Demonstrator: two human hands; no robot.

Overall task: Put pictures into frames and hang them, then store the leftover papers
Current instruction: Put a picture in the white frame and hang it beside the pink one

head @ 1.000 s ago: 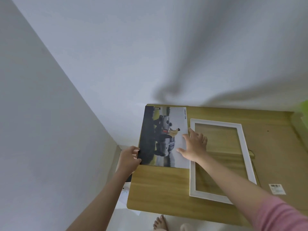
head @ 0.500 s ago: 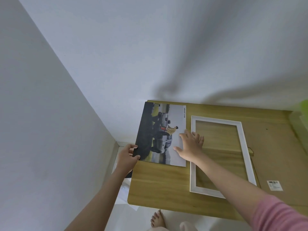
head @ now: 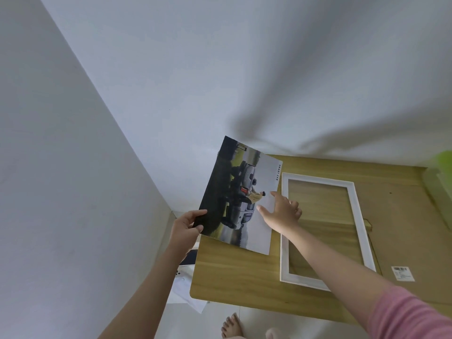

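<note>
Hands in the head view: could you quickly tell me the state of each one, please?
Left hand: grips the lower left corner of the car picture.
Right hand: open, straight fingers resting on the picture's right part.

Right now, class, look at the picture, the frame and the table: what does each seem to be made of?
Picture: glossy printed paper or thin card, since it lifts as one thin sheet. Frame: white-painted wood or plastic, matte; hard to tell which. A clear pane may sit inside. Table: wood-look board, probably laminate, with even grain and a rounded corner.
</note>
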